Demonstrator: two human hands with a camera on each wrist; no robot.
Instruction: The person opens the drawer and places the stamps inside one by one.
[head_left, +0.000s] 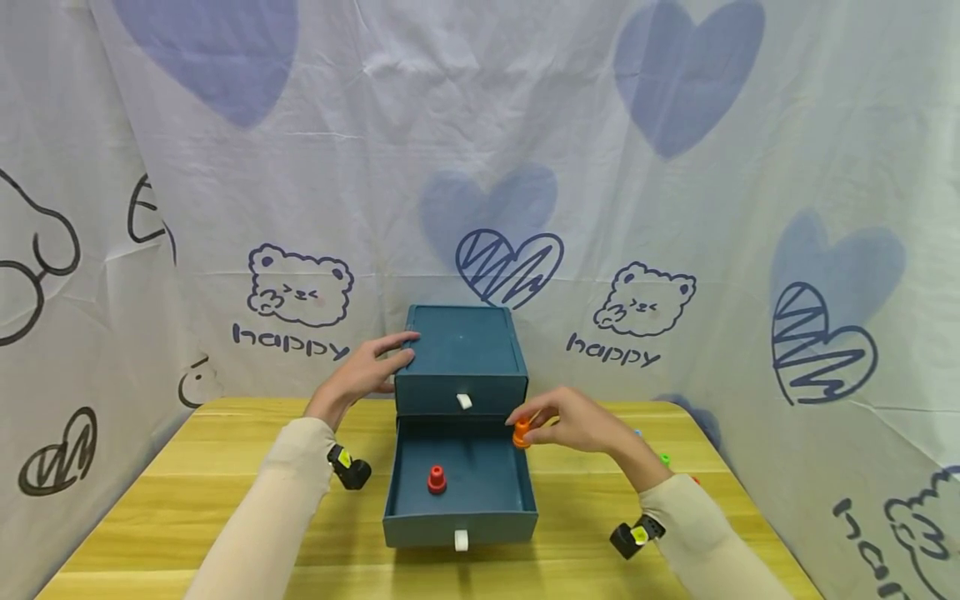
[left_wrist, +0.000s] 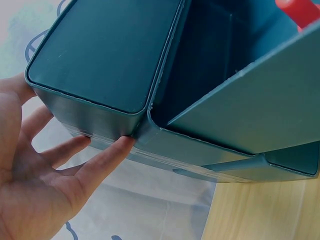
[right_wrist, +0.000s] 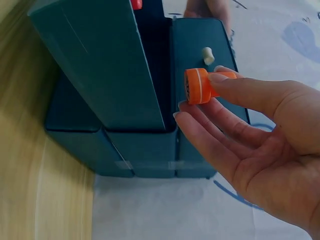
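A dark teal drawer cabinet (head_left: 465, 340) stands on the table with one drawer (head_left: 461, 530) pulled out beneath the closed top one. Inside that drawer, a red toy stamp (head_left: 437, 479) stands upright. My right hand (head_left: 573, 421) pinches an orange toy stamp (right_wrist: 198, 86) between thumb and fingers, over the right side of the drawer near its back; the stamp's dark patterned face shows in the right wrist view. My left hand (head_left: 367, 371) rests with spread fingers against the cabinet's upper left side. In the left wrist view its fingertips (left_wrist: 126, 142) touch the cabinet's edge.
On the table (head_left: 600, 517), partly behind the right forearm, are small green (head_left: 664, 459), red and blue pieces. White knobs stick out from the top drawer and the open one. A printed cloth (head_left: 480, 192) hangs behind the table and along its sides.
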